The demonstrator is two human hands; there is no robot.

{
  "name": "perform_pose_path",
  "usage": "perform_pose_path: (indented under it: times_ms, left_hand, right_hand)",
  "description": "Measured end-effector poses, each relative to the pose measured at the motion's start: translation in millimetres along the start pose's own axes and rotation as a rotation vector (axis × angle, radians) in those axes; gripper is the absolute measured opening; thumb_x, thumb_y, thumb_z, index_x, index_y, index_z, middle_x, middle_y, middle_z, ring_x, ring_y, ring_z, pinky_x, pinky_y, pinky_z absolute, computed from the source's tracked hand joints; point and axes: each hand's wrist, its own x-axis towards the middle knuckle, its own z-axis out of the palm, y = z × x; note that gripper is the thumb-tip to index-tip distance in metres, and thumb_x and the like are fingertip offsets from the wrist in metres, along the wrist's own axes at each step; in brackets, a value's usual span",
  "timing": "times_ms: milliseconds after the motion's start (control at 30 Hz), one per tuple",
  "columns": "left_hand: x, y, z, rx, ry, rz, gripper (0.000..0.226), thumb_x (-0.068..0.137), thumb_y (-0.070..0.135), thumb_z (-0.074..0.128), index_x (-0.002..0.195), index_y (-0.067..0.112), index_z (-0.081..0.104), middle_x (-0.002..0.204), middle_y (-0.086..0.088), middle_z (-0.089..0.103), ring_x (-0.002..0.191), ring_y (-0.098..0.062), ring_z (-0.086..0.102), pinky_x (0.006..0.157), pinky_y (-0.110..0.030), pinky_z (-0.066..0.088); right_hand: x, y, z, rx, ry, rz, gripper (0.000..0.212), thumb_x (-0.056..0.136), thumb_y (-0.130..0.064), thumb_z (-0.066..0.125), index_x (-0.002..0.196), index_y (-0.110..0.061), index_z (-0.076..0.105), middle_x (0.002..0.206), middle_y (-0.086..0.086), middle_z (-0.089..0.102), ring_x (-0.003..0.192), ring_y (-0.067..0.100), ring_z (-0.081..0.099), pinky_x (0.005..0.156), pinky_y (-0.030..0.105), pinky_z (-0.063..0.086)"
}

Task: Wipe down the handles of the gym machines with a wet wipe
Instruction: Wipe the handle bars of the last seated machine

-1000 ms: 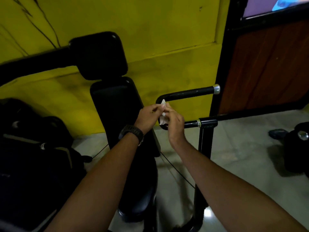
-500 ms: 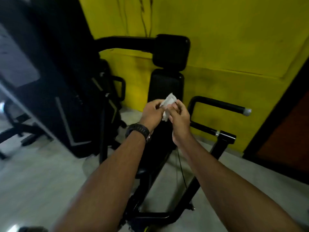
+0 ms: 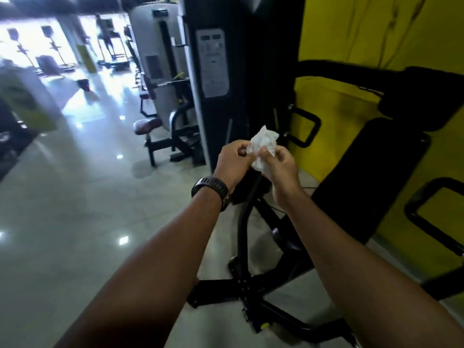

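Observation:
A crumpled white wet wipe (image 3: 263, 145) is held up in front of me between both hands. My left hand (image 3: 233, 164), with a black watch on its wrist, pinches the wipe's left side. My right hand (image 3: 281, 172) grips its lower right part with curled fingers. Behind the hands stands a black gym machine with a looped black handle (image 3: 307, 128) to the upper right of the wipe and another looped handle (image 3: 426, 217) at the far right. Neither hand touches a handle.
The machine's black frame base (image 3: 241, 287) spreads over the floor below my arms, its padded backrest (image 3: 371, 187) against a yellow wall (image 3: 351, 28). A black weight tower (image 3: 218, 71) and a grey machine with a seat (image 3: 147, 126) stand further left. Shiny tiled floor (image 3: 75, 209) opens leftwards.
My view has swung left, from the handle by the yellow wall towards the gym hall. Both hands came off the handle area and keep holding the wipe, now more spread out.

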Motion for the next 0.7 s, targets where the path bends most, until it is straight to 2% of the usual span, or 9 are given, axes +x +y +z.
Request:
perform_pose_path:
  times_ms: [167,233,300,367,433,500,567,667,700]
  left_hand:
    - [-32.6,-15.8,-119.9,-0.064,0.233,0.013,0.018,0.095,0.011,0.062,0.105,0.025,0.057,0.1,-0.006,0.071,0.094,-0.022,0.07,0.087,-0.047,0.059]
    - [-49.4,-24.0,-170.7,-0.085,0.285,0.009,0.021,0.095,0.007,0.062,0.102,0.023,0.051,0.098,-0.009,0.067,0.091,-0.024,0.068,0.084,-0.049,0.06]
    - [-62.6,-30.9,-213.2,-0.069,0.284,0.014,0.019,0.094,0.005,0.062,0.094,0.022,0.055,0.099,-0.014,0.066,0.095,-0.032,0.067,0.084,-0.053,0.059]
    - [-74.2,-36.7,-255.3,-0.05,0.258,0.032,0.021,0.094,0.003,0.061,0.091,0.023,0.065,0.102,-0.013,0.069,0.101,-0.035,0.066,0.087,-0.054,0.058]
    - [-82.4,-42.3,-292.4,-0.049,0.233,0.046,0.024,0.096,0.001,0.059,0.104,0.02,0.07,0.105,-0.005,0.07,0.105,-0.03,0.067,0.09,-0.046,0.058]
    - [-83.4,-47.6,-323.5,-0.05,0.227,0.062,0.027,0.096,0.0,0.06,0.119,0.013,0.068,0.112,-0.005,0.07,0.106,-0.025,0.067,0.092,-0.04,0.058]
    - [-74.9,-57.3,-350.2,-0.022,0.247,0.07,0.029,0.096,0.0,0.061,0.122,0.009,0.067,0.113,-0.012,0.07,0.106,-0.028,0.067,0.092,-0.039,0.058]
    - [-49.5,-75.7,-379.8,0.029,0.273,0.087,0.02,0.096,0.004,0.061,0.111,0.009,0.074,0.102,-0.009,0.074,0.098,-0.026,0.069,0.089,-0.041,0.059]
    - [-40.4,-80.1,-386.7,0.04,0.281,0.092,0.018,0.096,0.007,0.062,0.107,0.011,0.075,0.098,-0.006,0.075,0.095,-0.025,0.07,0.087,-0.041,0.059]
  right_hand:
    - [-33.3,14.3,113.1,0.06,-0.13,0.018,0.044,0.088,-0.009,0.064,0.129,-0.021,0.057,0.114,0.005,0.071,0.099,0.023,0.071,0.08,0.037,0.06]
    - [-53.1,20.9,159.4,0.052,-0.176,-0.012,0.047,0.088,-0.006,0.064,0.128,-0.029,0.052,0.113,0.004,0.07,0.095,0.021,0.072,0.076,0.036,0.061]
    - [-69.8,27.3,196.9,0.045,-0.201,-0.058,0.043,0.089,-0.001,0.063,0.119,-0.029,0.05,0.112,0.013,0.069,0.09,0.023,0.071,0.072,0.033,0.059]
    - [-84.1,35.7,236.6,0.021,-0.22,-0.133,0.033,0.089,0.002,0.062,0.107,-0.024,0.051,0.114,0.024,0.064,0.092,0.034,0.067,0.073,0.038,0.056]
    - [-94.2,45.9,273.4,0.008,-0.233,-0.177,0.027,0.089,-0.001,0.063,0.1,-0.024,0.054,0.113,0.025,0.063,0.099,0.044,0.065,0.074,0.043,0.056]
    - [-100.1,52.3,303.6,0.016,-0.246,-0.2,0.03,0.088,-0.007,0.066,0.103,-0.031,0.056,0.114,0.02,0.065,0.102,0.041,0.066,0.078,0.047,0.058]
    - [-99.6,57.6,327.7,0.025,-0.271,-0.215,0.042,0.086,-0.01,0.068,0.112,-0.04,0.054,0.122,0.014,0.064,0.105,0.035,0.067,0.083,0.05,0.06]
    - [-88.6,63.4,356.7,-0.011,-0.339,-0.258,0.06,0.086,0.001,0.064,0.127,-0.041,0.052,0.127,-0.018,0.06,0.112,0.022,0.063,0.085,0.036,0.06]
    - [-81.0,68.5,364.1,-0.025,-0.345,-0.26,0.058,0.088,0.003,0.063,0.13,-0.036,0.054,0.126,-0.021,0.059,0.113,0.02,0.062,0.086,0.033,0.059]
